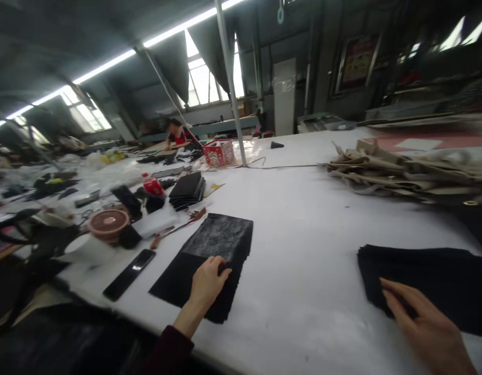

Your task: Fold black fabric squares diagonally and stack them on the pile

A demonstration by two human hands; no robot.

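My left hand [207,284] rests on a black rectangular fabric piece [197,271] lying on the white table [303,234], fingers curled down against the cloth. A grey interlining sheet [221,237] covers the far half of that piece. My right hand [424,323] lies at the near edge of a stack of black fabric [440,276] on the right, fingers stretched out flat on it.
A black phone [129,273] lies left of the fabric piece. Further left are a pink fan [108,224], a red can [152,186] and a pile of black pieces [187,190]. Beige cloth [389,169] is heaped at the right. A metal pole [231,88] rises mid-table. A person [178,134] works far back.
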